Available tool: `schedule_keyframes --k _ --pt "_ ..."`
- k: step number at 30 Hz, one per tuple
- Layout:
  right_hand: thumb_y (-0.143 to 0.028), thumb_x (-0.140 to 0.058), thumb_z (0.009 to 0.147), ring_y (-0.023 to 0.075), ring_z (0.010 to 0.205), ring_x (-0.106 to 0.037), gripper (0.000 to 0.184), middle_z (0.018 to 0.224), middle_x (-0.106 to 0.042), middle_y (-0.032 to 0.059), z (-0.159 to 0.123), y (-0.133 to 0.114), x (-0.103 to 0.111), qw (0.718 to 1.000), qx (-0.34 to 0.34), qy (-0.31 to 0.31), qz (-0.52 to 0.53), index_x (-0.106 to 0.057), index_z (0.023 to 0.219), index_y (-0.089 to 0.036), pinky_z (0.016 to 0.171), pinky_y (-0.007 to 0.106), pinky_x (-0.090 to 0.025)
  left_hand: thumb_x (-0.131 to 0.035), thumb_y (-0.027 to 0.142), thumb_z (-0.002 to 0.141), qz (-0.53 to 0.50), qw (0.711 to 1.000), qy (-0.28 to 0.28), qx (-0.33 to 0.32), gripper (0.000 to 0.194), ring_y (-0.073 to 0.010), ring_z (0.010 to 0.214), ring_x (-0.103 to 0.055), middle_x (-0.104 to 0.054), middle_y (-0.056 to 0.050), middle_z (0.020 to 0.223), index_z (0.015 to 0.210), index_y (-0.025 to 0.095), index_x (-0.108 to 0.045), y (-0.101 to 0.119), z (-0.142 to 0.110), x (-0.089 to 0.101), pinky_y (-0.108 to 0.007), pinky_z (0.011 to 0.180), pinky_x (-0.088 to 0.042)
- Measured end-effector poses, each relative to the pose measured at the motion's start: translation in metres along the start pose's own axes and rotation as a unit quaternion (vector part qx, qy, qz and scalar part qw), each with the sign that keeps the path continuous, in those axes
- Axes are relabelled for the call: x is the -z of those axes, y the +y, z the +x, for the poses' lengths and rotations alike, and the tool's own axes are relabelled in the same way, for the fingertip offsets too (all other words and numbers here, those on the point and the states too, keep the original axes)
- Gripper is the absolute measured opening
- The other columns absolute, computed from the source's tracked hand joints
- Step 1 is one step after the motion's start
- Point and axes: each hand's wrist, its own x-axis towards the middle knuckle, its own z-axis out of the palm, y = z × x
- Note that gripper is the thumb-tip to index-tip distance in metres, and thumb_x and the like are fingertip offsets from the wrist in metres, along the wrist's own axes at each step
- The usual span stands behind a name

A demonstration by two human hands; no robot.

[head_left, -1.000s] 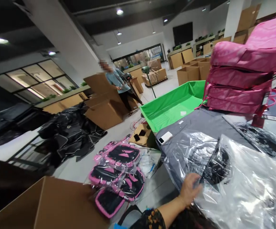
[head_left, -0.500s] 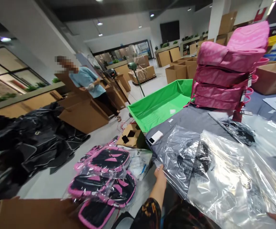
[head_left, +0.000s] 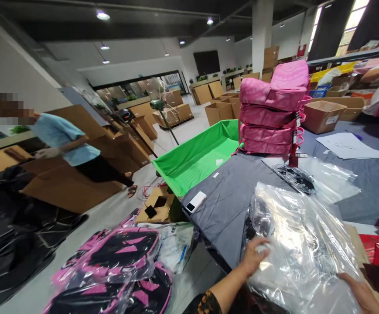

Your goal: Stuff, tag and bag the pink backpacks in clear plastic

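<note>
A large clear plastic bag [head_left: 303,244] with black printing lies crumpled on the grey-covered table [head_left: 228,196] in front of me. My left hand [head_left: 254,256] rests on the bag's left edge, thumb stretched out and fingers curled onto the plastic. My right hand [head_left: 361,293] shows at the lower right corner, its fingers lying on the bag's right edge. Further back lies a second clear bag [head_left: 310,176] with a black print.
A stack of pink bags [head_left: 271,109] stands at the table's far side beside a green fabric bin [head_left: 196,157]. A white phone [head_left: 195,201] lies near the table's left edge. Bagged pink-and-black backpacks [head_left: 117,261] and cardboard boxes cover the floor. A person in a blue shirt [head_left: 65,139] stands at the left.
My view has swung right. My left hand moved from the table's edge up onto the plastic bag, and my right hand has come further into view on its right side.
</note>
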Motion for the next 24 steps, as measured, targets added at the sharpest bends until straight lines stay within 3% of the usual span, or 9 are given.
schedule_keyframes --k 3,5,9,12,14,16,18,21,24 --pt "-0.032 -0.081 0.032 0.0424 0.069 -0.073 0.068 0.061 -0.069 0.0093 -0.007 -0.006 -0.002 0.998 -0.034 -0.007 0.05 -0.059 0.096 -0.022 0.056 0.046 -0.059 -0.065 0.043 0.087 0.034 0.993 0.105 0.032 0.048 -0.0337 0.147 -0.04 -0.055 -0.014 0.15 0.13 0.022 -0.067 -0.015 0.018 0.026 -0.052 0.127 -0.022" --pt "-0.033 -0.082 0.032 0.0412 0.068 -0.073 0.065 0.062 -0.07 0.0086 -0.011 -0.008 -0.001 0.998 -0.02 0.001 0.058 -0.059 0.092 -0.023 0.057 0.045 -0.059 -0.077 0.039 0.075 0.055 0.991 0.106 0.064 0.066 -0.0381 0.155 -0.024 -0.043 -0.015 0.161 0.137 0.022 -0.062 -0.025 0.023 0.03 -0.056 0.128 -0.009" --pt "-0.032 -0.08 0.034 0.0399 0.062 -0.071 0.064 0.06 -0.068 0.0064 -0.018 -0.014 0.0 0.998 -0.008 0.023 0.051 -0.06 0.093 -0.024 0.052 0.044 -0.055 -0.092 0.034 0.056 0.144 0.985 -0.1 -0.005 0.093 -0.0401 0.158 -0.014 -0.031 -0.014 0.167 0.142 0.025 -0.059 -0.036 0.014 -0.003 -0.06 0.127 0.004" --pt "-0.032 -0.081 0.034 0.0369 0.063 -0.071 0.076 0.066 -0.071 0.0052 -0.028 -0.025 -0.004 0.999 0.033 0.022 0.034 -0.062 0.107 -0.024 0.055 0.042 -0.055 -0.089 0.042 0.066 0.171 0.944 -0.261 -0.105 0.079 -0.0377 0.159 -0.013 -0.026 -0.012 0.168 0.138 0.027 -0.062 -0.032 0.009 -0.036 -0.06 0.127 0.006" --pt "-0.035 -0.08 0.036 0.035 0.068 -0.072 0.081 0.075 -0.075 0.0074 -0.037 -0.033 -0.012 0.996 0.084 0.019 -0.005 -0.063 0.114 -0.022 0.056 0.04 -0.055 -0.091 0.04 0.062 0.114 0.95 -0.277 -0.09 0.057 -0.0395 0.151 -0.035 -0.051 -0.013 0.155 0.115 0.026 -0.075 -0.027 0.014 -0.05 -0.057 0.128 -0.009" --pt "-0.041 -0.077 0.04 0.033 0.072 -0.072 0.079 0.083 -0.077 0.009 -0.045 -0.039 -0.021 0.988 0.142 0.02 -0.047 -0.067 0.115 -0.02 0.058 0.037 -0.054 -0.09 0.032 0.063 0.068 0.966 -0.242 -0.051 0.033 -0.037 0.133 -0.059 -0.073 -0.01 0.127 0.093 0.025 -0.078 -0.023 0.025 -0.052 -0.052 0.123 -0.031" --pt "-0.045 -0.074 0.046 0.0308 0.074 -0.071 0.074 0.085 -0.077 0.0081 -0.053 -0.041 -0.027 0.981 0.183 0.026 -0.06 -0.069 0.115 -0.019 0.062 0.036 -0.054 -0.08 0.027 0.074 0.063 0.984 -0.164 -0.017 0.018 -0.0308 0.121 -0.066 -0.077 -0.008 0.115 0.092 0.025 -0.077 -0.022 0.039 -0.045 -0.044 0.116 -0.042" --pt "-0.046 -0.073 0.046 0.0311 0.071 -0.07 0.076 0.078 -0.076 0.0073 -0.061 -0.037 -0.029 0.984 0.164 0.048 -0.046 -0.069 0.117 -0.017 0.063 0.037 -0.055 -0.059 0.025 0.09 0.089 0.995 0.007 0.051 0.033 -0.0303 0.138 -0.051 -0.064 -0.014 0.137 0.122 0.022 -0.067 -0.026 0.061 -0.025 -0.047 0.122 -0.032" --pt "-0.043 -0.074 0.041 0.0345 0.076 -0.072 0.081 0.079 -0.076 0.0078 -0.061 -0.027 -0.022 0.991 0.127 0.044 -0.02 -0.066 0.118 -0.018 0.063 0.038 -0.056 -0.058 0.029 0.091 0.118 0.979 0.118 0.116 0.055 -0.0373 0.153 -0.028 -0.042 -0.022 0.156 0.144 0.018 -0.048 -0.029 0.082 -0.015 -0.057 0.126 -0.019"
